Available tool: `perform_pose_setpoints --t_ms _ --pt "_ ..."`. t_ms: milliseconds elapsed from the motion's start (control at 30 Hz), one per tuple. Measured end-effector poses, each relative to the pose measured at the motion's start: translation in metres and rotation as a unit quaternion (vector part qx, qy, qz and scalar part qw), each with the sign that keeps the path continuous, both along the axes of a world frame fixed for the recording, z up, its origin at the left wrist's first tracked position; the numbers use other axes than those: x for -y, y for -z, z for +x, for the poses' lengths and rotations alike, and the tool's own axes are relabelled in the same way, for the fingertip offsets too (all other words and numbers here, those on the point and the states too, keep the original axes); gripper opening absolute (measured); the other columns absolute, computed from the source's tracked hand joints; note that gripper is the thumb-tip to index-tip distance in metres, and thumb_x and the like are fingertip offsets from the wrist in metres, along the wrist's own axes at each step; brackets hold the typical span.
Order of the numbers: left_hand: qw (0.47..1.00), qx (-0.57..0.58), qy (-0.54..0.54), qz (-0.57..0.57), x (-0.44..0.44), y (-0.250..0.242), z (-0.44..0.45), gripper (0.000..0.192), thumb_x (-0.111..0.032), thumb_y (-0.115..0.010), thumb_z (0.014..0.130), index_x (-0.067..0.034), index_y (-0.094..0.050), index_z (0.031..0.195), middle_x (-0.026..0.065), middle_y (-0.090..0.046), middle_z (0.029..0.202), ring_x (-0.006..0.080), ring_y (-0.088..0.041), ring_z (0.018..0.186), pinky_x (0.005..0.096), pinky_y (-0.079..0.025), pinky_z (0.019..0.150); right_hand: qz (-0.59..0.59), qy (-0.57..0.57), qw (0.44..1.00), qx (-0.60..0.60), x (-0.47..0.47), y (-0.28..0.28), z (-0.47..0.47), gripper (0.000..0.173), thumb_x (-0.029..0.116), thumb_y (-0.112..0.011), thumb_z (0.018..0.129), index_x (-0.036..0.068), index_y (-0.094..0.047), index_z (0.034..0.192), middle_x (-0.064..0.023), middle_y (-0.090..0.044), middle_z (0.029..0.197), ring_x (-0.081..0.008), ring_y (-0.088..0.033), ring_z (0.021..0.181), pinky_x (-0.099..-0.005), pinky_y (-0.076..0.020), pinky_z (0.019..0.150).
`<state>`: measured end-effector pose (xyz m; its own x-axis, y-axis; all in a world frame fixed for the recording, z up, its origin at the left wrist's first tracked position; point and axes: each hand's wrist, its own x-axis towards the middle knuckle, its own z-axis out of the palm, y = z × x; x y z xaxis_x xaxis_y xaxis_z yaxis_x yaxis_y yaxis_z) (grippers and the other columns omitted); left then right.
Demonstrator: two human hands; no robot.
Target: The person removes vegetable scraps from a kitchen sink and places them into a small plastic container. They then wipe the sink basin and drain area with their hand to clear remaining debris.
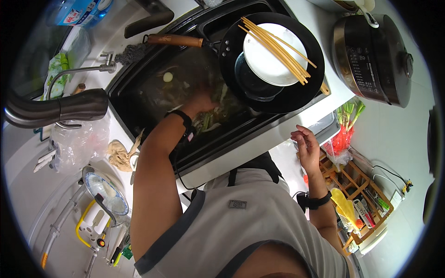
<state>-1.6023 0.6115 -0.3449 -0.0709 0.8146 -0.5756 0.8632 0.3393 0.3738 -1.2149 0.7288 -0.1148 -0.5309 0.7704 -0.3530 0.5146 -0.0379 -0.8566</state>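
Observation:
My left hand (200,102) is down in the black sink (128,114), blurred, among vegetable scraps (208,123) in murky water. Its fingers are hard to make out, so whether they grip anything is unclear. A small pale round piece (168,76) lies beyond it. Over the sink's right part rests a black wok (231,83) with a wooden handle (175,40). Inside the wok are a white dish (257,62), a dark bowl (264,93) and several wooden chopsticks (278,52) lying across the dish. My right hand (306,147) hangs beside the counter's front edge, fingers loosely bent, with nothing in it.
A dark faucet (83,106) reaches in from the left, near a thin metal spout (80,69). A steel scrubber (130,54) and a tan cloth (120,154) lie by the sink. An electric cooker (372,62) stands right; below it are spring onions (349,113) and a wooden rack (365,180).

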Motion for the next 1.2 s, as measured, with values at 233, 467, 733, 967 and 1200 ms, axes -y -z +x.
perform_pose_setpoints --t_ms 233,467,733,967,1200 --pt "0.932 0.266 -0.123 -0.212 0.025 -0.032 0.045 0.103 -0.07 -0.055 0.09 0.004 -0.023 0.155 0.0298 -0.025 0.16 0.0422 -0.031 0.145 0.0456 -0.029 0.118 0.001 -0.011 1.0 -0.015 -0.007 0.003 -0.006 0.029 0.014 -0.057 0.103 0.001 -0.059 0.128 -0.0129 -0.071 0.105 -0.0215 -0.069 0.097 -0.0346 -0.0541 0.091" --pt "0.934 0.257 -0.097 -0.229 0.02 -0.033 0.066 0.102 -0.07 -0.053 0.091 0.004 -0.024 0.155 0.0295 -0.046 0.147 0.0395 -0.052 0.13 0.0427 -0.041 0.108 -0.011 -0.005 1.0 -0.027 -0.008 0.005 -0.002 0.029 0.016 -0.056 0.104 0.001 -0.059 0.128 -0.0115 -0.07 0.104 -0.0201 -0.069 0.097 -0.0337 -0.0541 0.089" --pt "0.937 0.301 -0.06 -0.166 0.036 -0.022 0.057 0.066 -0.043 -0.063 0.093 0.001 -0.049 0.139 0.0235 -0.068 0.115 0.0336 -0.066 0.099 0.0448 -0.051 0.085 -0.016 0.01 0.999 -0.044 -0.006 0.005 0.003 0.028 0.015 -0.055 0.104 0.0 -0.06 0.128 -0.011 -0.07 0.102 -0.019 -0.069 0.096 -0.0325 -0.0541 0.088" --pt "0.918 0.334 -0.119 -0.179 0.052 -0.029 0.047 0.048 -0.019 -0.063 0.09 0.001 -0.053 0.133 0.0152 -0.069 0.098 0.0225 -0.065 0.081 0.0391 -0.052 0.071 -0.021 0.024 0.999 -0.042 -0.003 0.003 0.009 0.029 0.014 -0.054 0.105 -0.001 -0.059 0.128 -0.0107 -0.069 0.102 -0.0188 -0.068 0.095 -0.0325 -0.054 0.089" --pt "0.88 0.364 -0.273 -0.137 0.08 -0.037 0.026 0.051 -0.012 -0.06 0.091 -0.001 -0.049 0.139 0.0103 -0.067 0.092 0.0176 -0.061 0.077 0.0361 -0.05 0.071 -0.019 0.04 0.998 -0.047 -0.002 0.002 0.026 0.031 0.014 -0.053 0.105 -0.004 -0.057 0.13 -0.0105 -0.067 0.104 -0.0182 -0.066 0.098 -0.0316 -0.053 0.091"
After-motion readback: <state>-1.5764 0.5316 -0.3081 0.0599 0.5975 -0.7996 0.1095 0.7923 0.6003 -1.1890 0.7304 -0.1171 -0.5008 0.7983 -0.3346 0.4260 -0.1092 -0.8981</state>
